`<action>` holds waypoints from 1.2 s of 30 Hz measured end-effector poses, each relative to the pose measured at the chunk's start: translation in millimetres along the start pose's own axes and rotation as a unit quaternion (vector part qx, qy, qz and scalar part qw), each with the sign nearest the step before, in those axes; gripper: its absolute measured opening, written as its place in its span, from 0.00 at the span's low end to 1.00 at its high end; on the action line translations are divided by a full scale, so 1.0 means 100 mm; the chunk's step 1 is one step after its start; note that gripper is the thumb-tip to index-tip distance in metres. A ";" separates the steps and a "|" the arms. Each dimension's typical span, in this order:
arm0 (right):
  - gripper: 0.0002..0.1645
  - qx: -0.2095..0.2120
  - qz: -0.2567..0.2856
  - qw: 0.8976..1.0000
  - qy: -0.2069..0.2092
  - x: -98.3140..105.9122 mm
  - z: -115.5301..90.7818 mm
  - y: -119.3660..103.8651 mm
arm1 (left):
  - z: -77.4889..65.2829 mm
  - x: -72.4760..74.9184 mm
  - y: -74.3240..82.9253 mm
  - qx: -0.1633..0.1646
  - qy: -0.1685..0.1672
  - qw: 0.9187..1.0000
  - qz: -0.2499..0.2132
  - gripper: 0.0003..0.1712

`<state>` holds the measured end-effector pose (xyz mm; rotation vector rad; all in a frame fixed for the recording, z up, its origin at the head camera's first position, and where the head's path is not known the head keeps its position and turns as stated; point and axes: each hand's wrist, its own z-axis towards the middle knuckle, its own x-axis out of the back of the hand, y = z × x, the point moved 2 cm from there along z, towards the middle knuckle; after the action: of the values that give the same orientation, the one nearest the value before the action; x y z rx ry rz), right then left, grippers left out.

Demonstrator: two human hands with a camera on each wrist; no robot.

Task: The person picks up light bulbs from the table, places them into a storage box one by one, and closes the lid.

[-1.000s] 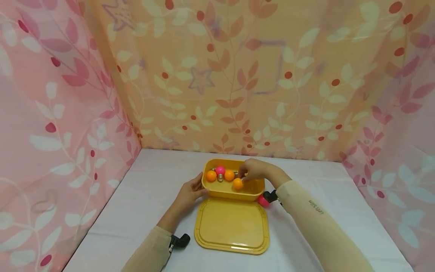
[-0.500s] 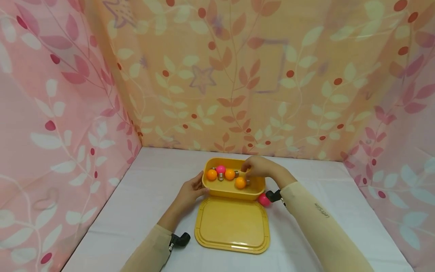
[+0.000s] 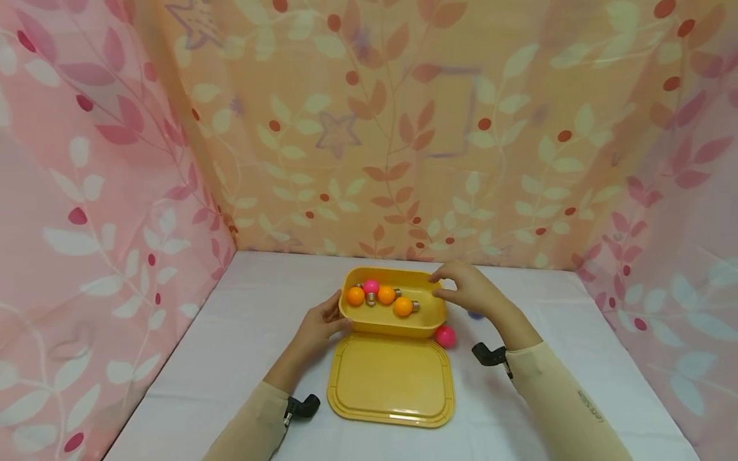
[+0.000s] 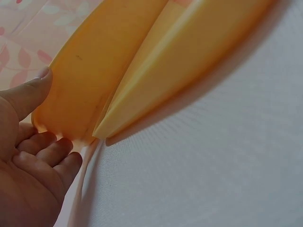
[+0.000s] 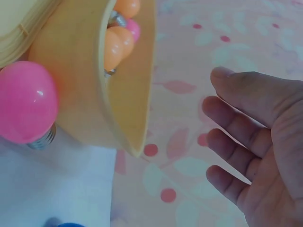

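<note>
A yellow plastic box point(image 3: 426, 325) stands on the table in the head view. Inside it lie orange light bulbs point(image 3: 403, 307) and a pink bulb point(image 3: 371, 287), their screw bases showing. My left hand point(image 3: 316, 328) holds the box at its left end, thumb toward the front and fingers along the side; the left wrist view shows the thumb against the outer wall point(image 4: 80, 71). Just off the box's right rim is my right hand point(image 5: 265, 137), fingers spread and nothing held. Another pink bulb point(image 5: 27, 101) lies outside the box, by its front right corner.
The yellow lid point(image 3: 392, 381) lies flat in front of the box. Partly hidden below my right hand is a small blue object point(image 3: 475, 314) on the white tabletop point(image 3: 248, 358). Floral cloth walls point(image 3: 346, 128) enclose the table at the back and sides.
My right hand has let go of an orange bulb inside the box and moved up and right, out past the rim. The left hand keeps its place at the box.
</note>
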<state>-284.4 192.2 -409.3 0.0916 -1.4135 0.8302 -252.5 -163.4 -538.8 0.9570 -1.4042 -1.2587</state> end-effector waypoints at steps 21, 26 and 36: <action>0.22 -0.025 0.069 0.993 0.097 -0.12 -0.55 0.21 | -0.01 0.00 0.02 0.005 -0.001 1.000 -0.008 0.48; 0.25 -0.030 0.089 0.992 0.084 -0.18 -0.60 0.23 | -0.03 -0.01 0.02 0.004 -0.001 1.000 -0.003 0.49; 0.28 -0.054 0.106 0.992 0.042 -0.25 -0.64 0.37 | -0.02 -0.01 0.03 0.001 0.001 1.000 -0.002 0.48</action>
<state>-250.8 241.3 -459.6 -0.1774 -1.4020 0.9192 -249.8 -162.6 -535.9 0.9635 -1.4027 -1.2596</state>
